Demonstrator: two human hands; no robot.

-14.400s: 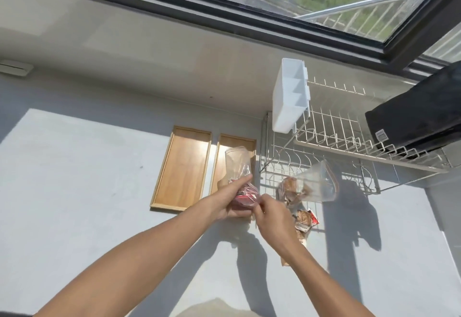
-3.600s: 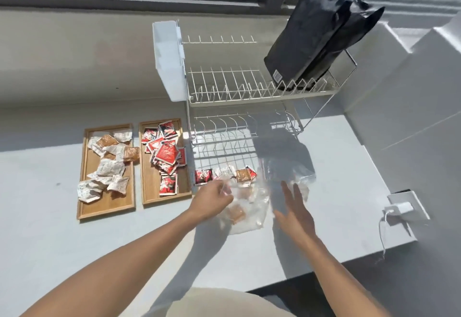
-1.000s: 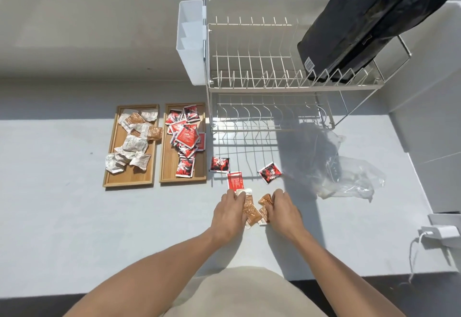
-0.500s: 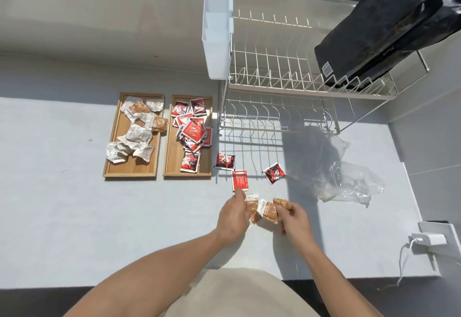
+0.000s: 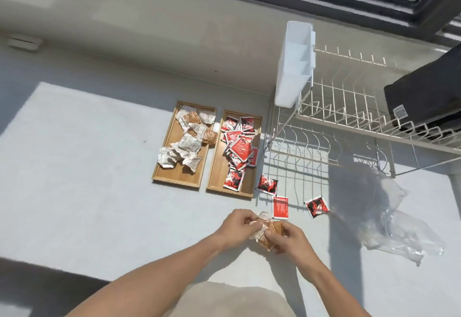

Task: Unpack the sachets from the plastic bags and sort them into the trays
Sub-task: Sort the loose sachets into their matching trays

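Two wooden trays lie side by side on the white counter. The left tray (image 5: 164, 176) holds several white and brown sachets (image 5: 188, 143). The right tray (image 5: 216, 182) holds several red sachets (image 5: 240, 148). Three red sachets lie loose on the counter: one (image 5: 267, 184) beside the right tray, one (image 5: 280, 207) just beyond my hands, one (image 5: 316, 206) further right. My left hand (image 5: 235, 225) and my right hand (image 5: 290, 240) together grip a small bunch of brown sachets (image 5: 268, 229) above the counter. Empty clear plastic bags (image 5: 394, 226) lie crumpled at the right.
A white wire dish rack (image 5: 349, 122) stands behind the loose sachets, with a white plastic caddy (image 5: 294, 64) on its left end and a black bag (image 5: 429, 97) on its upper shelf. The window sill runs along the back. The counter's front edge is near my body.
My hands have lifted the brown sachets off the counter and closed together on them. The camera has swung left and up, so the trays now sit nearer the middle.
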